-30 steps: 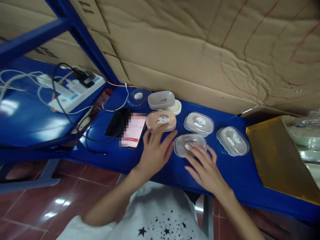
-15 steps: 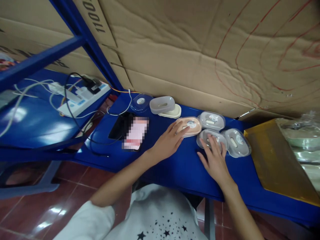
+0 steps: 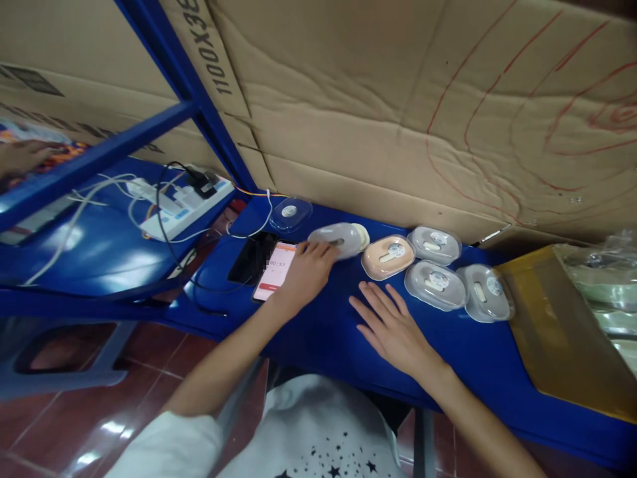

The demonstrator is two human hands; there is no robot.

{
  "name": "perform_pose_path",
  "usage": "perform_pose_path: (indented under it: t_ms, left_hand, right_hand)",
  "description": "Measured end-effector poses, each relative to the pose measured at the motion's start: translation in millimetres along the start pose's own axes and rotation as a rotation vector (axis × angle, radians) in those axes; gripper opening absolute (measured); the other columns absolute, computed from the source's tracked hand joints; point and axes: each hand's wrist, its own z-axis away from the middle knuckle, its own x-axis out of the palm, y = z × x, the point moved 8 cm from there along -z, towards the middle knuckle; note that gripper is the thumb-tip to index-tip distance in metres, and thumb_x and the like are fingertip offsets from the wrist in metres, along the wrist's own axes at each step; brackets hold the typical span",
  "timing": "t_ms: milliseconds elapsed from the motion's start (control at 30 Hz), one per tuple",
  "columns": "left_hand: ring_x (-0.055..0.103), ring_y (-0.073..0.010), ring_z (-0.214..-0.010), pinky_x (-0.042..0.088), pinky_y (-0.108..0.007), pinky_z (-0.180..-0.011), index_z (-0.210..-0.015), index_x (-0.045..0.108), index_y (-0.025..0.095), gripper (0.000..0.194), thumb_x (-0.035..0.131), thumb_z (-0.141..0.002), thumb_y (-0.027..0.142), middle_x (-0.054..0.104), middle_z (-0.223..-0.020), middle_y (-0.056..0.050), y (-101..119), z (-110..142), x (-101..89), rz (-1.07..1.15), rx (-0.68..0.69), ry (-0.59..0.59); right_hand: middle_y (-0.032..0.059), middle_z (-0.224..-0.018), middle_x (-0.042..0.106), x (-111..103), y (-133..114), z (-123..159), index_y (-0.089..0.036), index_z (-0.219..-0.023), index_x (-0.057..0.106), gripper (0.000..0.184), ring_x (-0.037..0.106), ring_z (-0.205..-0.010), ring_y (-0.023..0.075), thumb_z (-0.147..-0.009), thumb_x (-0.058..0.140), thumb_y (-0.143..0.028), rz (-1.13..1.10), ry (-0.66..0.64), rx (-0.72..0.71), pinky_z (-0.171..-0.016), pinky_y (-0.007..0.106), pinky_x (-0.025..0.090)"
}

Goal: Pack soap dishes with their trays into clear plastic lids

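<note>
My left hand [image 3: 309, 269] has its fingers closed on the near left edge of a grey oval soap box [image 3: 343, 240]. This box has no clear lid on it, and a cream oval piece [image 3: 363, 236] shows behind its right end. Fingers spread, my right hand [image 3: 391, 325] hovers over or rests on the blue table, holding nothing. Just beyond it sits a peach soap box [image 3: 378, 259] under a clear lid. To the right are lidded grey soap boxes, one at the back [image 3: 435, 245], one in front [image 3: 435, 285] and one farther right [image 3: 490, 295].
A loose clear lid [image 3: 291, 214] lies at the back left. Beside my left hand are a lit phone [image 3: 273, 272] and a dark phone [image 3: 251, 255]. A power strip [image 3: 184, 212] with cables is farther left. A cardboard box [image 3: 542, 325] of wrapped items stands right. Another person's hand [image 3: 22, 159] shows far left.
My left hand has left the peach box, moved left and taken hold of the grey box, which now sits nearer me. My right hand has come off the front grey box, toward me and left.
</note>
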Motion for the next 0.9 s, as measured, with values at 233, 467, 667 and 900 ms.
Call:
perform_pose_path:
  t_ms: [233,467,667,900]
  left_hand:
    - [0.075,-0.0268,-0.110,0.059,-0.048,-0.102,-0.123,0.070,0.032,0.032,0.050,-0.106,0.014,0.078,-0.119,-0.004,62,85,0.0,0.145,0.221,-0.085]
    - [0.063,-0.0362,-0.136,0.049,-0.058,-0.115,-0.141,0.064,0.022,0.037,0.049,-0.109,0.032,0.068,-0.142,-0.017,-34,13,-17.9,0.059,-0.074,-0.068]
    - [0.053,-0.0536,-0.142,0.043,-0.070,-0.112,-0.154,0.052,0.010,0.071,0.075,-0.094,0.040,0.054,-0.154,-0.033,-147,-75,-18.2,-0.066,-0.439,-0.187]
    - [0.052,-0.0434,-0.146,0.036,-0.062,-0.120,-0.161,0.043,0.019,0.077,0.073,-0.096,0.044,0.057,-0.155,-0.022,-119,-59,-15.0,-0.077,-0.423,-0.203]
  right_hand:
    - [0.0134,-0.167,0.053,14,1,0,-0.017,-0.156,0.056,0.048,0.051,-0.154,0.0304,-0.109,0.055,-0.024,0.006,-0.009,0.015,-0.130,0.058,0.037]
    - [0.0084,-0.151,0.069,15,10,36,-0.025,-0.157,0.056,0.051,0.059,-0.146,0.0263,-0.107,0.053,-0.014,-0.055,-0.017,0.066,-0.128,0.055,0.036]
    - [0.0099,-0.162,0.059,10,18,78,-0.029,-0.160,0.051,0.050,0.056,-0.150,0.0286,-0.111,0.053,-0.024,-0.025,0.012,0.204,-0.126,0.056,0.036]
    - [0.0101,-0.167,0.053,12,27,102,-0.030,-0.156,0.054,0.047,0.049,-0.155,0.0312,-0.110,0.054,-0.022,-0.041,0.064,0.358,-0.126,0.061,0.032]
